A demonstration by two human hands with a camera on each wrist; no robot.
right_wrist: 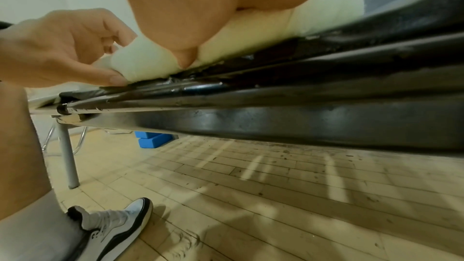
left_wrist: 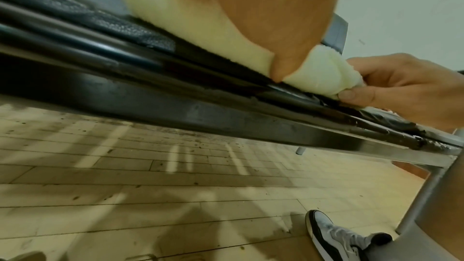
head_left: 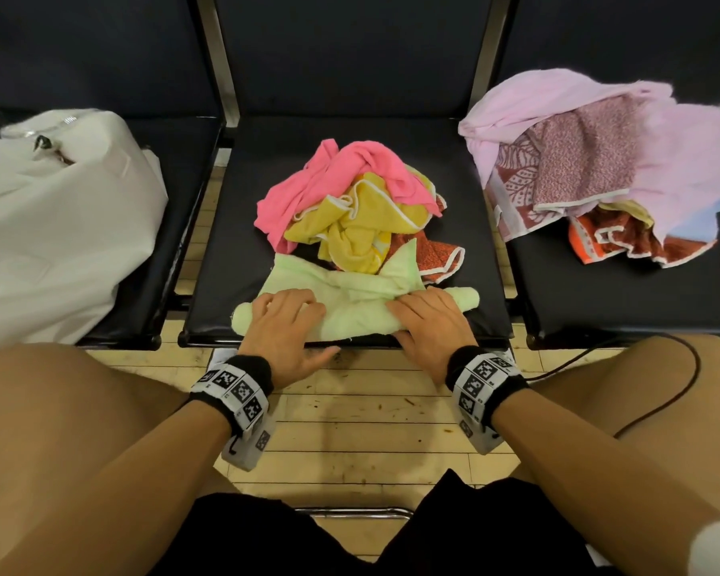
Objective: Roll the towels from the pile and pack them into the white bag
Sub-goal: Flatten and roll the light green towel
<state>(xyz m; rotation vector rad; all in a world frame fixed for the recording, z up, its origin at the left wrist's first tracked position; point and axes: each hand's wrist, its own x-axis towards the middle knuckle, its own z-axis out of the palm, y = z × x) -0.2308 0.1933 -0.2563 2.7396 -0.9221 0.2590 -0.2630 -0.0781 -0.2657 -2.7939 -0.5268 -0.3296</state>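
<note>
Here the bench [head_left: 454,226] carried everything: the white bag [head_left: 59,226] on the left seat, a pile [head_left: 591,168] on the right, more towels [head_left: 350,193] heaped mid-seat. At the front edge lay the green towel [head_left: 350,309], part rolled, its loose flap running under that heap. The left hand [head_left: 285,326] and right hand [head_left: 429,326] each curled over the roll, thumbs tucked beneath. Rolling well likely meant even pressure at both ends, keeping the roll straight and tight. Room ahead was short; the heap crowded the flap, and the roll sat right at the seat's lip, so it could slip off
</note>
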